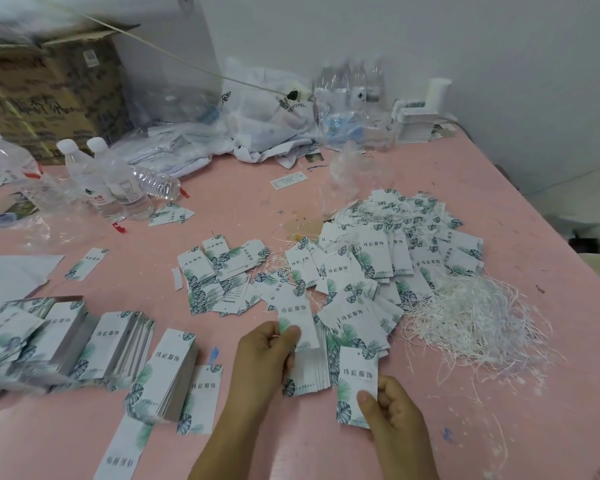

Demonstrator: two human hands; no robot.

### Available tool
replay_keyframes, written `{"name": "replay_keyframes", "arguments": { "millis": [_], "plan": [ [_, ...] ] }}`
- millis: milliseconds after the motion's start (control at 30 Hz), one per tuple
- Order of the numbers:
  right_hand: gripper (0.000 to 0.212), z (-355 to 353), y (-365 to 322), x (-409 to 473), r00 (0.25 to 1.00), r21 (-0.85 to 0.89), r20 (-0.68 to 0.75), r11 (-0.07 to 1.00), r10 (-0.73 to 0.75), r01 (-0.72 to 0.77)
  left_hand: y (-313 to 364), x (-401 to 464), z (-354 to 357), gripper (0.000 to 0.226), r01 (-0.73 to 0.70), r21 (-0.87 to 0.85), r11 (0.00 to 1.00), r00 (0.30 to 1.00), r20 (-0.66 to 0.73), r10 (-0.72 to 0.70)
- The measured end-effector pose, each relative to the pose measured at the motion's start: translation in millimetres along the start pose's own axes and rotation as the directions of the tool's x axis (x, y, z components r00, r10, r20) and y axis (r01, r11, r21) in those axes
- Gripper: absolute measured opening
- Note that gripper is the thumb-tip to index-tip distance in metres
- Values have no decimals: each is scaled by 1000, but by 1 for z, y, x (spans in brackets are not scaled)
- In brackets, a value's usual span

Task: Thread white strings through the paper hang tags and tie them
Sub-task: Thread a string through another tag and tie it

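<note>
Grip, head view: left hand [269,351] pinches a tag [297,318] between thumb and fingers; right hand [392,410] pinches another tag [357,382] by its lower end, thumb on the printed face.
Held tags: both upright and apart, the punched hole at the top of the right one; whether a string hangs from either cannot be told.
Strings [471,317]: loose white heap on the pink table [499,427], right of the hands, well within reach.
Strung tags [395,251]: pile beyond the hands, strings showing among them.
Blank stacks [84,337]: neat rows at left, seemingly unthreaded.
Step in hand: judged to be picking up a fresh tag, before threading.
Next move: likely needs one hand freed to draw a single string from the heap and aim its end at the hole.
</note>
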State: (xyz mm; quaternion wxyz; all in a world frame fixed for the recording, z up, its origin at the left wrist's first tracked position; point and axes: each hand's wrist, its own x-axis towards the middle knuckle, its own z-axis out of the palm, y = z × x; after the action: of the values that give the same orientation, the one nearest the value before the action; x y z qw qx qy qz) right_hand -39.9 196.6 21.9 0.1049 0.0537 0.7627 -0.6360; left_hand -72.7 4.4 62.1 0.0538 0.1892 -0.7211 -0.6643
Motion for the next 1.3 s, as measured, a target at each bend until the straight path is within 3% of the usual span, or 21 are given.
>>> {"name": "replay_keyframes", "arguments": {
  "millis": [167,300,467,533,600,700,767,833,967,1067,1167,1300],
  "plan": [
    [20,-5,-4,4,999,25,-54,1000,-11,12,-8,-5,16,34,41,-8,999,993,113,-40],
    [26,-15,-23,23,983,-40,-112,989,-144,140,-37,-22,10,31,38,-20,999,994,-104,-40],
    [20,-18,-46,74,963,-443,-130,883,-237,158,-48,-32,0,18,71,-81,994,957,-274,-91],
    [22,-16,-49,85,952,-646,-117,750,-283,144,-48,-33,1,20,97,-185,978,965,-224,-138],
    [32,-15,-49,89,943,-741,-111,658,-313,131,-47,-31,-1,25,95,-42,995,979,-175,-101],
    [31,-10,-50,78,905,-692,-110,685,-412,228,-44,-28,-3,38,81,92,992,981,-186,-63],
    [17,1,-48,59,880,-601,-19,709,-475,370,-43,-27,-2,39,74,103,992,979,-198,-53],
    [10,13,-42,40,892,-536,99,731,-441,421,-43,-27,0,34,62,73,995,977,-210,-45],
    [18,31,-28,30,933,-577,186,734,-309,358,-47,-31,6,27,115,-293,949,968,-180,-173],
    [17,34,-28,32,969,-527,161,813,-189,246,-56,-30,7,26,154,-433,888,965,-126,-229],
    [16,33,-31,37,989,-369,142,925,-42,92,-68,-25,4,43,161,-462,872,970,-88,-226],
    [17,30,-33,39,988,-280,151,960,14,29,-79,-23,4,53,158,-451,879,963,-128,-239]
  ]
}}
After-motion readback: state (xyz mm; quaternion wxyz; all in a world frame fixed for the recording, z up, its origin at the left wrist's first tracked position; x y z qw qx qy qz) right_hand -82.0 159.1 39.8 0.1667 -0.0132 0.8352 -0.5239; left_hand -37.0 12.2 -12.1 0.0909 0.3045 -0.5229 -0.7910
